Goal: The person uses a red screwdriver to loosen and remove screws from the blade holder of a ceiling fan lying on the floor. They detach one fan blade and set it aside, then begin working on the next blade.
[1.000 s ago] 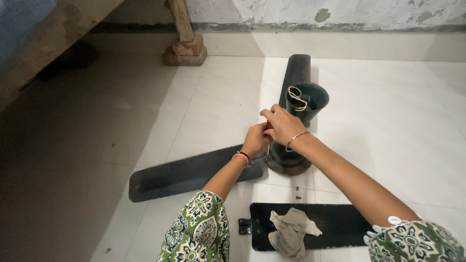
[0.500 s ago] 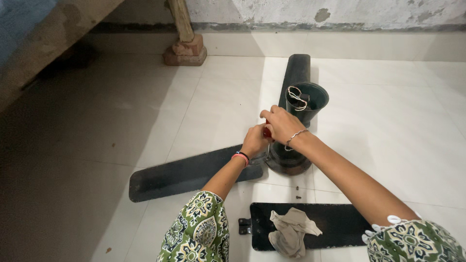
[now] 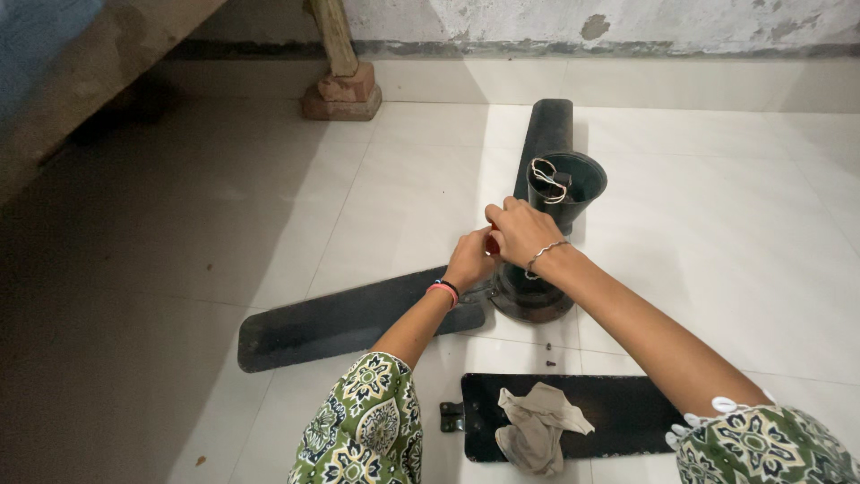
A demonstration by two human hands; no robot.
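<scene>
A dark ceiling fan lies on the white tile floor, its round motor housing (image 3: 530,298) in the middle. One blade (image 3: 345,321) reaches to the left and another (image 3: 546,134) points toward the wall. My right hand (image 3: 522,231) grips the red handle of a screwdriver (image 3: 492,244) held upright over the blade's bracket. My left hand (image 3: 472,258) closes around the tool's lower part beside the housing. A black cup-shaped cover (image 3: 566,185) with a wire loop stands just behind my hands.
A detached blade (image 3: 618,414) lies near me with a crumpled beige cloth (image 3: 537,426) on it. Two small screws (image 3: 549,354) rest on the tile beside the housing. A wooden post on a brick block (image 3: 341,90) stands near the wall.
My right hand has shifted slightly on the screwdriver handle, its fingers turning a little. The fan and blades have stayed in place.
</scene>
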